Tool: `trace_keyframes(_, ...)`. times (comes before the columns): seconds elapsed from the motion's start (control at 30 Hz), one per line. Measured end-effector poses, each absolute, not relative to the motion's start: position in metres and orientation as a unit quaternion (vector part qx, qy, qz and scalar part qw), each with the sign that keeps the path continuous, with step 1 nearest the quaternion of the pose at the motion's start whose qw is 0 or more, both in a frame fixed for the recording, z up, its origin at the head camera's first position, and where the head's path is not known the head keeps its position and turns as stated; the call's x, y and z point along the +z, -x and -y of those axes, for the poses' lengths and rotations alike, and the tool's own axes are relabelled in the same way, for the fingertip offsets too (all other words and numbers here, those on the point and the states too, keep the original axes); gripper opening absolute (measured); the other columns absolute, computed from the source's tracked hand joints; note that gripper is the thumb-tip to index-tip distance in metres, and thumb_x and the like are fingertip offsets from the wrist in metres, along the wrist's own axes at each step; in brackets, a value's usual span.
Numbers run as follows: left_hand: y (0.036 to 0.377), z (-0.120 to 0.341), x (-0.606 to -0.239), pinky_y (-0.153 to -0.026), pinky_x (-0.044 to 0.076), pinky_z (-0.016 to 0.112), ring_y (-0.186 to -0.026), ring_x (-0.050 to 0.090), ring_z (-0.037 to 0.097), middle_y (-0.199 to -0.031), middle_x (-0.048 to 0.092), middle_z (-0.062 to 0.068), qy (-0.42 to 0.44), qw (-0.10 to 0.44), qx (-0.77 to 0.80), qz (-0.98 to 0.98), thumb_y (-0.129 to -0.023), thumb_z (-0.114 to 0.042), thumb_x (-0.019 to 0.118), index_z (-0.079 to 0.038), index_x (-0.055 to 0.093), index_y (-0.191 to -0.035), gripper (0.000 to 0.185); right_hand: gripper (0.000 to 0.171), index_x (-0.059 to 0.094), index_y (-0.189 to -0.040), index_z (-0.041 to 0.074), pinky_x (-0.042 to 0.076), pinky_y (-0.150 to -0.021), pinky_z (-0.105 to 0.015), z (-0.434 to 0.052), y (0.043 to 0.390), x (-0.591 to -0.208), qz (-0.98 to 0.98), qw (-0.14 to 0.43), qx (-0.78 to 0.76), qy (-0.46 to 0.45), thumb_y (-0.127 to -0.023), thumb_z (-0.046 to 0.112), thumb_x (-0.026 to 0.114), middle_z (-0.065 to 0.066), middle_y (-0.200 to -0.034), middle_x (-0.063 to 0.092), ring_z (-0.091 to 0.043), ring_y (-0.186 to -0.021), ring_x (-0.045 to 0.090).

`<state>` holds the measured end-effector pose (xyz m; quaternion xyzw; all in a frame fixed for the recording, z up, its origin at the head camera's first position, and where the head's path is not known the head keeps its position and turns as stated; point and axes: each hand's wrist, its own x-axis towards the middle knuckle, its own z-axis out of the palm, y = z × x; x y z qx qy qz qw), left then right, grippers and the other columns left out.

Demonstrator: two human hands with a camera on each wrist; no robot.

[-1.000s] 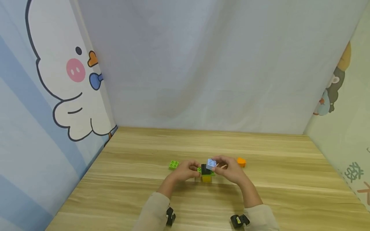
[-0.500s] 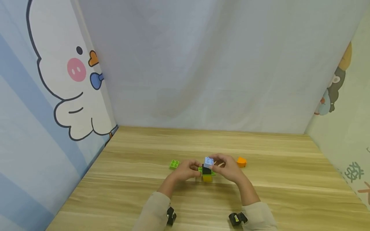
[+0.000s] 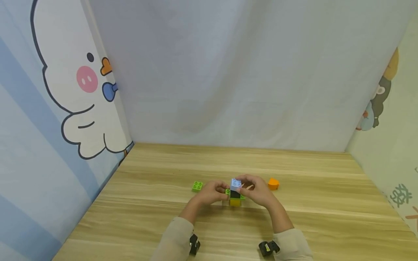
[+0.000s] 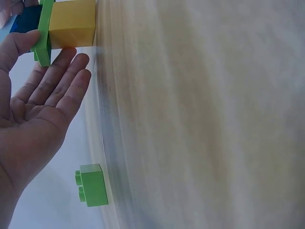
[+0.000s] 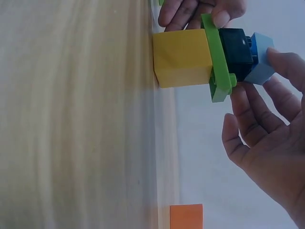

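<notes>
A small brick stack [image 3: 234,194] stands on the wooden table [image 3: 294,224]: a yellow cube [image 5: 183,58] at the bottom, a green plate [image 5: 218,71], a black brick [image 5: 236,53] and a light blue brick [image 5: 261,64] on top. My right hand [image 3: 256,189] pinches the light blue brick, with its other fingers [image 5: 243,124] curled beside the green plate. My left hand [image 3: 212,191] lies with an open palm [image 4: 33,109] against the stack's left side. Its thumb touches the green plate [image 4: 44,40], and its fingers sit near the yellow cube [image 4: 72,24].
A loose green brick [image 3: 197,186] lies left of my left hand, also in the left wrist view [image 4: 93,185]. An orange brick [image 3: 273,183] lies right of my right hand. Cloth walls close the table at the back and both sides.
The light blue brick, held tilted above the black brick a second ago, now sits level on top of it. My left hand has stayed at the stack.
</notes>
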<state>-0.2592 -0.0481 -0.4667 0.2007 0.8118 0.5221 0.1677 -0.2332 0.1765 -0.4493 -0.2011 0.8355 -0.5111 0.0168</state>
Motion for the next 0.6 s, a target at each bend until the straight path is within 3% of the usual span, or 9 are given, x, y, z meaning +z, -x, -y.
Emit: trace_keyframes(0.6, 0.2597, 0.0466, -0.4677, -0.09, 0.057, 0.041, -0.106, 0.068, 0.028, -0.114, 0.072, 0.017, -0.199, 0.168, 0.527, -0.809, -0.089, -0.005, 0.074, 0.006, 0.067, -0.121, 0.034, 0.034, 0.069, -0.126, -0.006, 0.054, -0.085, -0.041, -0.1811, 0.2292, -0.4438, -0.846, 0.022, -0.483, 0.225, -0.097, 0.012, 0.071, -0.019, -0.122, 0.068, -0.023, -0.099, 0.063)
